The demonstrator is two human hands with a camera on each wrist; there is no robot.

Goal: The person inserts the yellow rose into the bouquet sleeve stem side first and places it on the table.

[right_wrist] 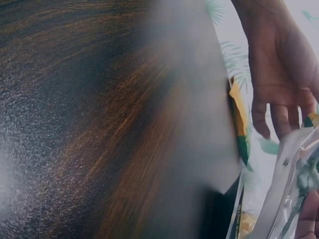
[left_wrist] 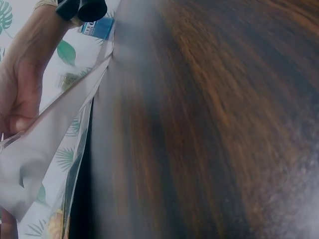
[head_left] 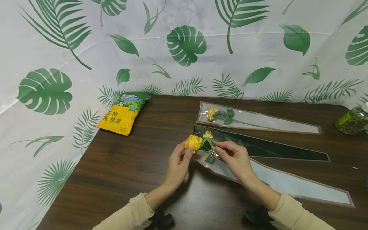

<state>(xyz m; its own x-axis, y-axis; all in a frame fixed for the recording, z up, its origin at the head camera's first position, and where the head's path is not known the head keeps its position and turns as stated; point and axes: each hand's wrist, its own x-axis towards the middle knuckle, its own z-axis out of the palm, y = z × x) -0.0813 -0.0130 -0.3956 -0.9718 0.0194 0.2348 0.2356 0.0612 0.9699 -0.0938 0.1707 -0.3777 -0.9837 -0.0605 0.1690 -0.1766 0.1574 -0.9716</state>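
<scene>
In the head view a yellow rose [head_left: 193, 143] with dark green leaves [head_left: 206, 144] stands at the mouth of a clear-fronted, white-backed flower sleeve [head_left: 304, 184]. My left hand [head_left: 179, 164] holds the bloom, thumb in front and fingers behind. With thumb and fingertips my right hand [head_left: 238, 159] pinches the sleeve's clear film beside the leaves. The stem lies mostly hidden behind the right hand and forearm. In the right wrist view the left hand [right_wrist: 281, 64] reaches down to the bloom, over the raised sleeve.
Behind lie a black-backed sleeve [head_left: 287, 150] and a white-backed one [head_left: 273, 120], each with a yellow rose. A yellow and green pouch [head_left: 122, 116] lies at the left back. A clear jar [head_left: 351, 120] stands at the right on the brown table [head_left: 115, 179].
</scene>
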